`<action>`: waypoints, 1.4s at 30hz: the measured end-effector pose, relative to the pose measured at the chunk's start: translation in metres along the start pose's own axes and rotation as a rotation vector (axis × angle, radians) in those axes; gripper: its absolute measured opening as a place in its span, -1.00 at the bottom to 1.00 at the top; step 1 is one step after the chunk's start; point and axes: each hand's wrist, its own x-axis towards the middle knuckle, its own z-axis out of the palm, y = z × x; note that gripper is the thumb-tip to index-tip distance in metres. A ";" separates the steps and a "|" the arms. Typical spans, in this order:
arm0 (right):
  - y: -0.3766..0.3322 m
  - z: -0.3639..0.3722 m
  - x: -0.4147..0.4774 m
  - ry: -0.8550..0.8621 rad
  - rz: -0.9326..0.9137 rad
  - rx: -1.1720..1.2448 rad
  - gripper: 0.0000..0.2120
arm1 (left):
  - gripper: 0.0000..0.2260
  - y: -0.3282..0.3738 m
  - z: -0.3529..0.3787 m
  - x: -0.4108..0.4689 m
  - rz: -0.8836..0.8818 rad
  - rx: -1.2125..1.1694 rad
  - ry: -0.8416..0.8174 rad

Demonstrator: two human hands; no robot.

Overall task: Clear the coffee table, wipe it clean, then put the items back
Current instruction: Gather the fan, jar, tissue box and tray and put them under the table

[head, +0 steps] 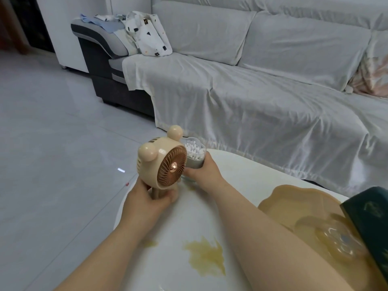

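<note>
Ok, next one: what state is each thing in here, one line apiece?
fan: held tilted by its stand, blades apparently not spinning.
left hand: grips the fan's stand.
swab cup: uncovered, full of cotton swabs.
right hand: grips the swab cup.
coffee table: stained with yellow spills, unwiped.
tan tray: on the table, not yet cleared.
green box: partly out of frame, over the tray's edge.
sofa: draped in a white sheet.

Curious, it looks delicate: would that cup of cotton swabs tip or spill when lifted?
Probably light: the right hand alone holds the swab cup. Swabs fill it to the rim, so tilting might spill them. Its smooth wall could slip.
</note>
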 end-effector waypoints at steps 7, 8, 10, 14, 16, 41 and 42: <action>-0.010 -0.012 -0.021 0.001 0.083 0.140 -0.61 | -0.72 0.010 -0.006 -0.012 -0.026 -0.105 0.059; -0.011 -0.015 -0.026 -0.006 0.086 0.127 -0.61 | -0.74 0.011 -0.007 -0.015 -0.026 -0.111 0.064; -0.012 -0.017 -0.033 -0.023 0.063 0.062 -0.61 | -0.74 0.013 -0.010 -0.021 -0.028 -0.102 0.073; -0.004 -0.012 -0.044 -0.039 -0.004 -0.062 -0.50 | -0.74 0.008 -0.020 -0.028 -0.043 -0.083 0.093; 0.002 -0.007 -0.046 -0.013 -0.016 -0.096 -0.48 | -0.74 0.002 -0.024 -0.030 -0.056 -0.085 0.114; -0.045 -0.136 -0.181 0.169 0.260 0.315 -0.86 | -0.75 0.071 0.013 -0.093 -0.110 -0.326 -0.192; -0.042 -0.144 -0.195 0.165 0.311 0.292 -0.79 | -0.77 0.075 0.021 -0.102 -0.139 -0.369 -0.228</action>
